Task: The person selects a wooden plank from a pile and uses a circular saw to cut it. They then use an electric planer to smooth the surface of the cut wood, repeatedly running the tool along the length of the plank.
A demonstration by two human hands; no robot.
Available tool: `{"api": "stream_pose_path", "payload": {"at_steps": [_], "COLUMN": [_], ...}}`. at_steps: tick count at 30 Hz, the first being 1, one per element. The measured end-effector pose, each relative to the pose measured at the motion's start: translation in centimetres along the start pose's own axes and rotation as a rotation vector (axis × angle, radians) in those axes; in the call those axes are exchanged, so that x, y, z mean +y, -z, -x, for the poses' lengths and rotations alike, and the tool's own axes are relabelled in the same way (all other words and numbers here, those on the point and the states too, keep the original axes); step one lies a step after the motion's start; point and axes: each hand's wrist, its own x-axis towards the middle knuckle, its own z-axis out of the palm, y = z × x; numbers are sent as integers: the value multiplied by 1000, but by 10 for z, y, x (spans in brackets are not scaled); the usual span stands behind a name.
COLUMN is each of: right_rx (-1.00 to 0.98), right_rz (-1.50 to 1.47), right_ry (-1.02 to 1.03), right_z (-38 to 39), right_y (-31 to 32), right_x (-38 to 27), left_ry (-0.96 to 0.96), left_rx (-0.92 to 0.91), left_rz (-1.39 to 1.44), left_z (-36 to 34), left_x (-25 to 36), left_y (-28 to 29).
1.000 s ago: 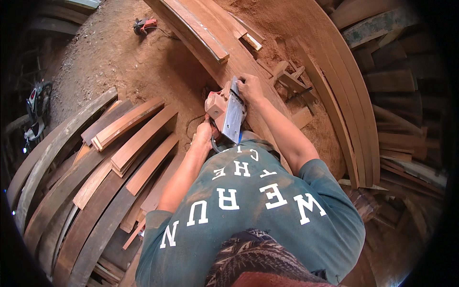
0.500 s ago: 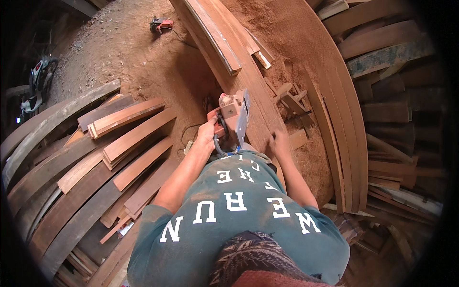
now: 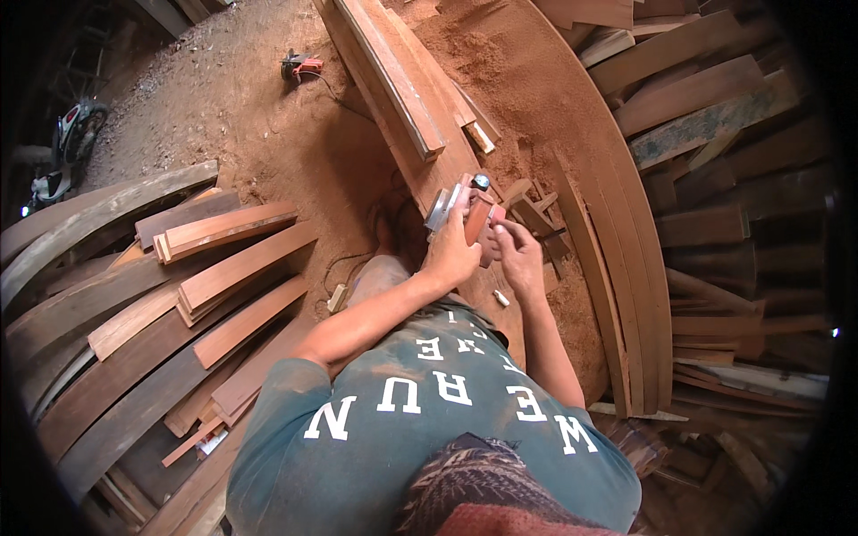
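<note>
My left hand is closed around the handle of a red power tool that looks like an electric planer. Its flat silvery base plate faces left, and a dark, shiny round part shows at the far end. At the tool's right side, the bent fingers of my right hand pinch against a pinkish part; whether a separate piece is between them cannot be made out. The tool is held over a long wooden plank. On that plank, nearer to me, lies a small white cylindrical object.
Long boards lie along the plank's far part. Another red power tool with a cord rests on the dusty ground. Wood stacks stand at left and right. Curved boards and sawdust flank the plank's right side.
The tool has been turned over, its base plate going from facing right to facing left. My left hand moved right with it, and my right hand rose from the plank to the tool.
</note>
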Motion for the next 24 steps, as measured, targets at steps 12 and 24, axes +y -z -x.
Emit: {"api": "stream_pose_path", "payload": {"at_steps": [12,24], "right_rx": [-105,-134], "right_rz": [-77,351], "right_ry": [-53,194], "right_z": [-51,-154], "right_y": [-20,-82], "right_x": [-63,-60], "left_ry": [-137,337], "left_rx": [-234,-272], "left_rz": [-183,-579], "left_z": [-5,-66], "left_x": [52,-166], "left_y": [108,209]}}
